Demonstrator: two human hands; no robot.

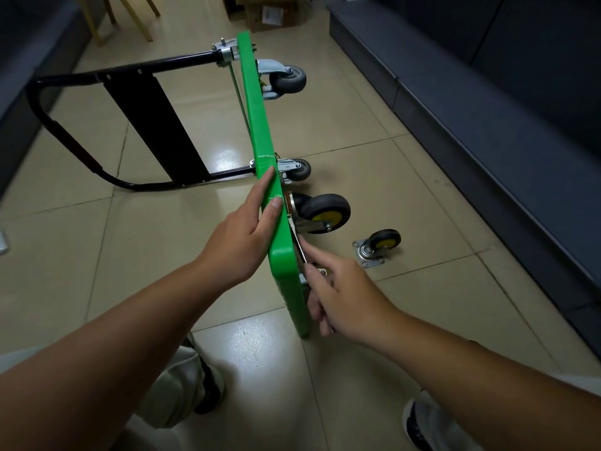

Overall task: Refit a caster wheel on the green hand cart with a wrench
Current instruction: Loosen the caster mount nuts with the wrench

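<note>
The green hand cart [258,125] stands on its long edge on the tiled floor, its black handle [65,135] folded out to the left. My left hand [247,232] rests on the upper green edge, thumb on top. My right hand [338,294] grips a thin metal wrench [300,247] that points up under the deck, beside a caster with a yellow hub [322,211]. Two grey casters [287,78] [297,169] sit farther along the underside. A loose caster with its mounting plate [379,247] lies on the floor to the right.
A dark blue sofa base [471,102] runs along the right side. Cardboard boxes [270,11] and wooden chair legs [130,17] stand at the far end. My knees and dark shoes [208,392] are at the bottom of the view.
</note>
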